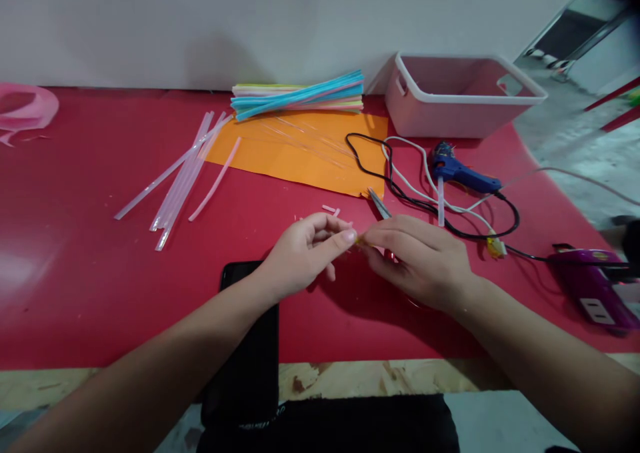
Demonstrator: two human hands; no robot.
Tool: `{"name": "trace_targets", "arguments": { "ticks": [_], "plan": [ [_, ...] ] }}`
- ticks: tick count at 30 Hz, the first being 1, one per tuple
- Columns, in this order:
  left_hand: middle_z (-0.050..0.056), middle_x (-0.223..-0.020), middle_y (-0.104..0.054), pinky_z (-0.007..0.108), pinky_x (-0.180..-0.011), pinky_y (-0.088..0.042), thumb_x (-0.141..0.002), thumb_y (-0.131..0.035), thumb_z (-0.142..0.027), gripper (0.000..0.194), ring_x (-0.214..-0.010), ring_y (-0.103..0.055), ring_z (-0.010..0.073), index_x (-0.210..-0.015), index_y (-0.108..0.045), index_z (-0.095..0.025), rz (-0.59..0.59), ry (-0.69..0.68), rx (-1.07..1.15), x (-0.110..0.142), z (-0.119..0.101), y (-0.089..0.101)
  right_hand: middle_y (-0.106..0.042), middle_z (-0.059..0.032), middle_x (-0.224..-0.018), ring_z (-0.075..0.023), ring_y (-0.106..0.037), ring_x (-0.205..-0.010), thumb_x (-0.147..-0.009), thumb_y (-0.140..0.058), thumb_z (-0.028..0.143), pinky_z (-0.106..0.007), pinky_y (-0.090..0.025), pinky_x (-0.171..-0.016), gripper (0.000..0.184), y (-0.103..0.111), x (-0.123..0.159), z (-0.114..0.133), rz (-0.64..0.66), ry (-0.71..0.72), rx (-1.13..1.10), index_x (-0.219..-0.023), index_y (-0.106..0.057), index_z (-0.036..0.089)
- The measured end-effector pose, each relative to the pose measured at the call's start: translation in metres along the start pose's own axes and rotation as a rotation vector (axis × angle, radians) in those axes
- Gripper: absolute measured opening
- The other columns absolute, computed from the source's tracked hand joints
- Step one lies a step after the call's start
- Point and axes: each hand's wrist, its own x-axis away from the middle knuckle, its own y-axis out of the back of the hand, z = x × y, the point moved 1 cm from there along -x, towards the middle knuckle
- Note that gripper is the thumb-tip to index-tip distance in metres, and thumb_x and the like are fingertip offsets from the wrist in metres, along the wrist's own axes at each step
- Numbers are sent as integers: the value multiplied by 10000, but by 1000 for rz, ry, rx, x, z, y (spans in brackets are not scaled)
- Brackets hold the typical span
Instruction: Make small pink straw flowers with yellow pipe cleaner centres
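Over to the lettering, and from where I sit I can't read a single word! There's white print on the black cloth (360, 425) at the lap, right down by the bottom edge, but it's too blurred for me to spell out. Off to the right, a small yellowish label (584, 260) sits on the purple power block (575, 285), and its markings are just a smear to me.

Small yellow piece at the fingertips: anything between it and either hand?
Nothing visible: the left hand and right hand come together at the small yellow piece. The scissors show past the right hand, not between; whether that hand holds them is hidden.
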Motion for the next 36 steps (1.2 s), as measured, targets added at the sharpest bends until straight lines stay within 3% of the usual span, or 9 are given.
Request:
{"name": "trace_targets", "arguments": {
  "ticks": [4, 8, 16, 19, 22, 25, 28, 31, 36],
  "plan": [
    [-33, -616, -580, 148, -361, -369, -865, -613, -406, 270, -415, -525, 53, -780, -565, -154, -29, 81, -24, -1, -3, 2, -710, -76, -927, -178, -657, -857, -839, -659, 116, -299, -554, -811, 210, -2, 3, -1, -13, 23, 33, -1039, -624, 166],
    [-16, -646, -626, 148, -388, -412, -853, -647, -303, 184, -445, -533, 51, -783, -583, -145, -92, 14, -42, 0, -2, 1, -716, -66, -925, -161, -671, -880, -867, -630, 114, -277, -553, -839, 176, -3, 2, 0, -10, -55, -24, -1034, -635, 171],
    [41, -862, -742, 216, -651, -543, -860, -638, -195, 55, -716, -677, 118, -889, -668, -160, -190, -364, -412, 5, 1, 3, -737, -53, -854, -135, -684, -772, -902, -575, 153, -228, -532, -705, 119, -1, -4, 1, 86, -291, -177, -939, -688, 162],
    [32, -868, -756, 229, -747, -537, -844, -630, -102, 95, -811, -693, 131, -881, -687, -168, -183, -538, -539, 6, 1, 5, -736, -20, -808, -120, -671, -710, -902, -583, 199, -216, -512, -656, 123, 1, -5, -3, 179, -436, -310, -915, -704, 181],
    [29, -870, -757, 226, -761, -533, -847, -620, -85, 111, -820, -696, 128, -870, -688, -170, -152, -614, -575, 7, 1, 5, -731, 4, -777, -112, -660, -672, -899, -597, 250, -210, -502, -622, 126, 3, -5, -6, 248, -525, -404, -890, -712, 201],
    [39, -892, -741, 225, -735, -547, -860, -647, -197, 63, -816, -691, 133, -913, -668, -172, -168, -517, -493, 7, 2, 3, -722, -13, -786, -113, -658, -688, -906, -588, 226, -211, -505, -640, 123, 4, -5, -5, 189, -443, -318, -900, -704, 186],
    [54, -902, -710, 217, -636, -561, -869, -637, -373, 236, -753, -683, 132, -980, -623, -164, -149, -275, -286, 6, 3, 1, -722, -60, -851, -130, -673, -781, -909, -575, 162, -223, -521, -729, 117, 3, -3, -2, 64, -257, -144, -938, -687, 151],
    [30, -759, -673, 193, -513, -528, -891, -580, -434, 282, -611, -644, 108, -883, -598, -153, -77, -85, -129, 3, 2, 0, -724, -76, -883, -145, -680, -829, -903, -578, 128, -233, -532, -786, 124, 0, 0, -1, 29, -135, -70, -974, -678, 146],
    [15, -699, -673, 199, -539, -521, -864, -629, -314, 177, -584, -633, 99, -820, -589, -148, -88, -72, -104, 2, 2, 1, -734, -64, -918, -154, -689, -856, -911, -564, 130, -245, -549, -807, 159, -3, 5, -5, 66, -69, -13, -1019, -674, 172]
  ]
}}
